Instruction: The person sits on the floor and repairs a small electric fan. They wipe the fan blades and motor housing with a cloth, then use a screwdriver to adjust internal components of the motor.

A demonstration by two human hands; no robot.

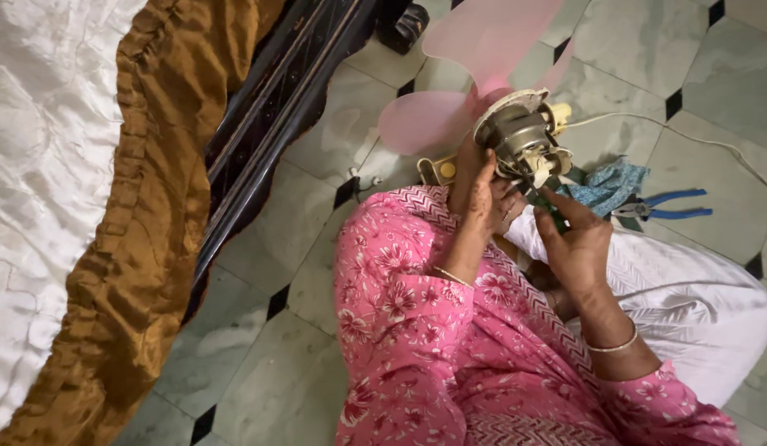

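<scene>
A small electric fan with pale pink blades [449, 116] rests over my lap, its bare metal motor [522, 136] facing up. My left hand [482, 194] grips the motor housing from the left side. My right hand [575, 244] holds a thin dark green tool [553, 211], likely a screwdriver, its tip up against the lower edge of the motor. I sit on the floor in a pink flowered tunic and white trousers.
Blue-handled pliers [668, 206] lie on the tiled floor [317, 248] at right, beside a crumpled blue cloth [610, 182]. A white cord [697, 136] runs off right. A dark bed frame [268, 124] with brown and white bedding stands at left.
</scene>
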